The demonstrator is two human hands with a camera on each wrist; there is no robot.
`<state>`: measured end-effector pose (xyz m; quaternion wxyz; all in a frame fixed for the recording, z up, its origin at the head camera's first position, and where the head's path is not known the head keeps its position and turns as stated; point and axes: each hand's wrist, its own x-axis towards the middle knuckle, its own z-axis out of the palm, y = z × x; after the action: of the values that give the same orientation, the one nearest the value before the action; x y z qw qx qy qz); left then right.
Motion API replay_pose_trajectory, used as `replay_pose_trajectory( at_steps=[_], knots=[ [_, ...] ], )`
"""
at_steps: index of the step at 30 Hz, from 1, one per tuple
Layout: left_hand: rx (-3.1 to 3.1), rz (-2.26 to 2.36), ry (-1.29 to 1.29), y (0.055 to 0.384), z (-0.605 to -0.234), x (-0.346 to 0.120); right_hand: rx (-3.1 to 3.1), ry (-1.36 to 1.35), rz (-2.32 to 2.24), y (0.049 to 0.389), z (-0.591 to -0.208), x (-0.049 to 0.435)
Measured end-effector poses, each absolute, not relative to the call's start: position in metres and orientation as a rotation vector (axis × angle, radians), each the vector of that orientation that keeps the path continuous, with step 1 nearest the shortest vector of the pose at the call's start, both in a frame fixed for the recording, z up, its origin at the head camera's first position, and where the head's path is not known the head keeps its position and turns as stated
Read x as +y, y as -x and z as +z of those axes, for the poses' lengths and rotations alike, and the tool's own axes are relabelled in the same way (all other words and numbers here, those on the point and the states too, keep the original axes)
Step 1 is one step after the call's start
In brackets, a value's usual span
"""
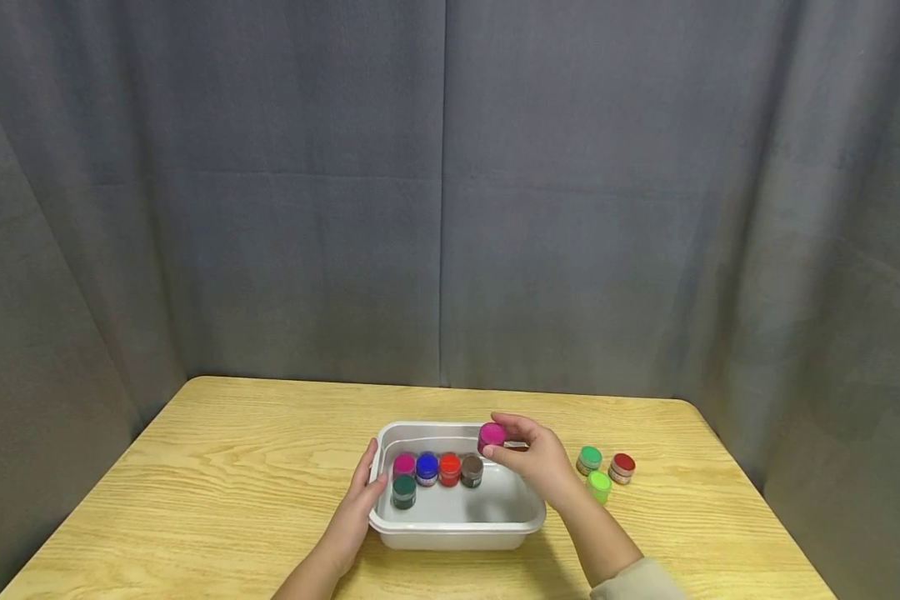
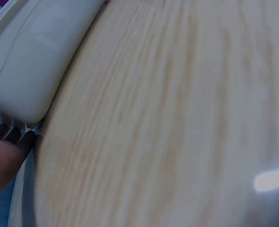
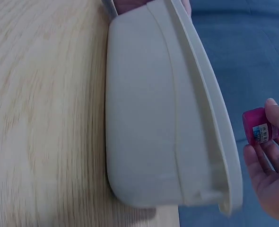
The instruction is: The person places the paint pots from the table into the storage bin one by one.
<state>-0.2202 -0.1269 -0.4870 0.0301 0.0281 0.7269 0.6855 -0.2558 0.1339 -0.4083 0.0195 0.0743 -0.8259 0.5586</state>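
My right hand (image 1: 540,462) pinches a small magenta paint jar (image 1: 491,437) between thumb and fingers, raised over the back right of a white plastic bin (image 1: 465,527). The right wrist view shows a printed label on this magenta jar (image 3: 260,126). On the bin's left side, my left hand (image 1: 356,508) grips the rim, thumb over the edge and fingers along the outside wall. Inside stand a second magenta jar (image 1: 404,464), a blue jar (image 1: 427,468), a red jar (image 1: 449,469) and a brown jar (image 1: 472,471) in a row, with a dark green jar (image 1: 403,492) in front.
Right of the bin, a green jar (image 1: 588,460), a dark red jar (image 1: 622,467) and a light green jar (image 1: 598,486) stand close together on the wooden table (image 1: 270,450). Something dark brown (image 1: 517,447) shows partly behind my right hand. Grey curtains (image 1: 307,250) hang behind the table.
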Motion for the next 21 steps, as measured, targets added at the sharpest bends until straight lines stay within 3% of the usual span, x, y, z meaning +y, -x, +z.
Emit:
replay_pose_trajectory(
  at_steps=[21],
  knots=[
    [2.257, 2.109, -0.095, 0.221, -0.488, -0.127, -2.743, -0.446, 1.75, 0.272, -0.425, 0.09]
  ],
)
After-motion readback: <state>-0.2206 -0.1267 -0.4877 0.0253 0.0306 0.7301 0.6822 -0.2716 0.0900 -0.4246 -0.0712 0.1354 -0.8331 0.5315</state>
